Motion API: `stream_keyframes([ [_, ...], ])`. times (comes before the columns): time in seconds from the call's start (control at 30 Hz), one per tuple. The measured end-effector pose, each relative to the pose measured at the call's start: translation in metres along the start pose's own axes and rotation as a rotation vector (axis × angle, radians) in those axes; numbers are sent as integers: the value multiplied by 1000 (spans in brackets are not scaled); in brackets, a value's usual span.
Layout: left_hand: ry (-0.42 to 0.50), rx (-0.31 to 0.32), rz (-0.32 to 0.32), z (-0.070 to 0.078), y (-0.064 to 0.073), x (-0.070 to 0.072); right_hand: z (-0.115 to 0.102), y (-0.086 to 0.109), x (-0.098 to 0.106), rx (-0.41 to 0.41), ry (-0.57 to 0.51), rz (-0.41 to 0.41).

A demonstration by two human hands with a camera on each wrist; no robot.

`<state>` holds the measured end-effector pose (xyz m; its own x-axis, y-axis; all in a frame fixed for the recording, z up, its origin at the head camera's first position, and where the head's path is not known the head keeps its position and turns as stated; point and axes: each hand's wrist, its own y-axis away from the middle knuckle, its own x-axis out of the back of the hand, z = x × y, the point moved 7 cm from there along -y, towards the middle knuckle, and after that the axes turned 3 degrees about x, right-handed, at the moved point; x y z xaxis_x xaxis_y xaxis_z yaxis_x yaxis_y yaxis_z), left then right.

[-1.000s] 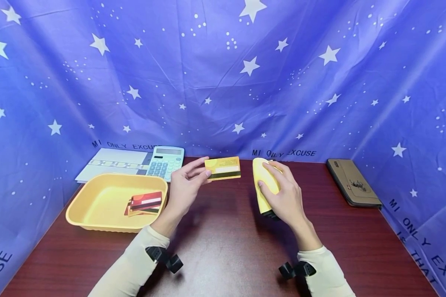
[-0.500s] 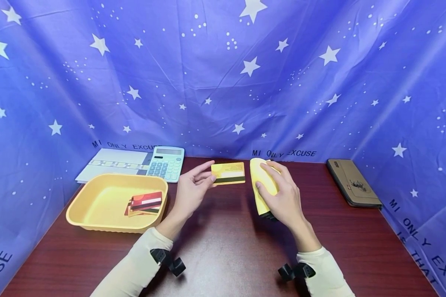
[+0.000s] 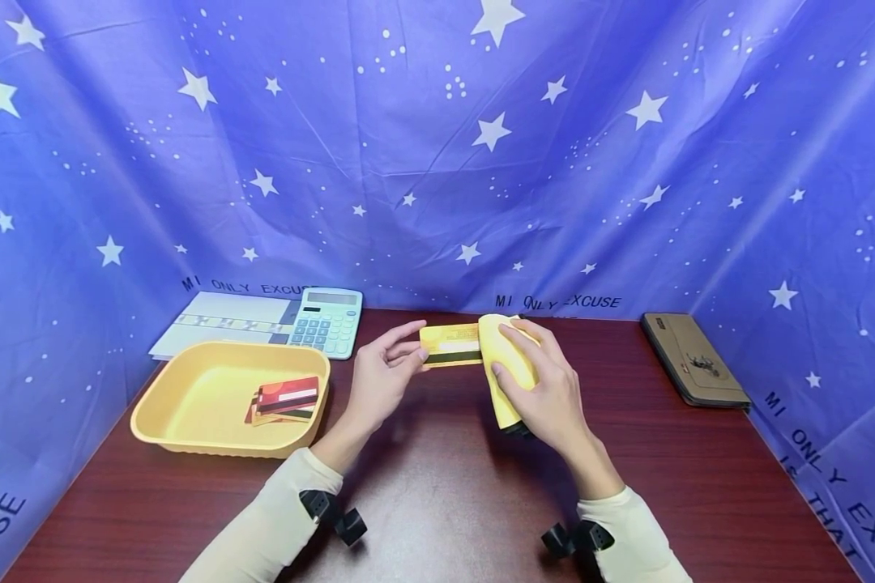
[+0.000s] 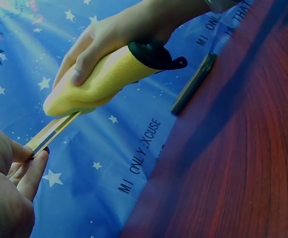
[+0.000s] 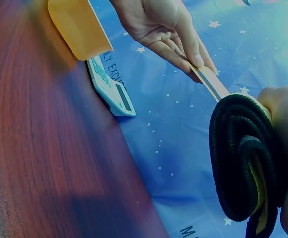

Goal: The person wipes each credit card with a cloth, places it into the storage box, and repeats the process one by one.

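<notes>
Between thumb and fingers my left hand [image 3: 382,372] pinches one end of a yellow bank card [image 3: 450,346] with a dark magnetic stripe, held above the table. My right hand [image 3: 550,385] grips a folded yellow cloth [image 3: 506,372] with black edging, whose rolled black edge [image 5: 233,158] shows in the right wrist view. The cloth's near side overlaps the card's right end and hides it. In the left wrist view the card [image 4: 54,130] runs from the left fingertips up to the cloth [image 4: 99,84]. Several cards [image 3: 286,398], a red one on top, lie in the yellow basin.
The yellow basin [image 3: 182,437] stands at the left on the dark red table [image 3: 437,502]. Behind it are a light blue calculator [image 3: 326,324] and a white notebook [image 3: 222,312]. A brown zip pouch [image 3: 695,359] lies at the right, and a starry curtain surrounds the table.
My left hand has carried the card to the right, while my right hand has brought the cloth slightly left. The card's right end, bare before, is now covered by the cloth.
</notes>
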<state>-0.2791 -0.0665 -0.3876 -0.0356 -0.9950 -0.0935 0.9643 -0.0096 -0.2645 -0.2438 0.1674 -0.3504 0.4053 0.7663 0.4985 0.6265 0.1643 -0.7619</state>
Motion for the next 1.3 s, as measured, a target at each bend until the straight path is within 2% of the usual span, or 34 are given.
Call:
stream_keyframes([
  [0.4, 124, 44, -76, -1, 4, -13, -3, 4, -10, -10, 8, -49],
  [0.6, 153, 53, -108, -2, 8, -21, -9, 7, -18, -13, -33, -82],
  [0.97, 165, 67, -150, -8, 12, -26, -22, 12, -28, -1, -97, -119],
  [1.3, 141, 57, -150, -6, 13, -27, -26, 12, -29, 37, -74, -116],
])
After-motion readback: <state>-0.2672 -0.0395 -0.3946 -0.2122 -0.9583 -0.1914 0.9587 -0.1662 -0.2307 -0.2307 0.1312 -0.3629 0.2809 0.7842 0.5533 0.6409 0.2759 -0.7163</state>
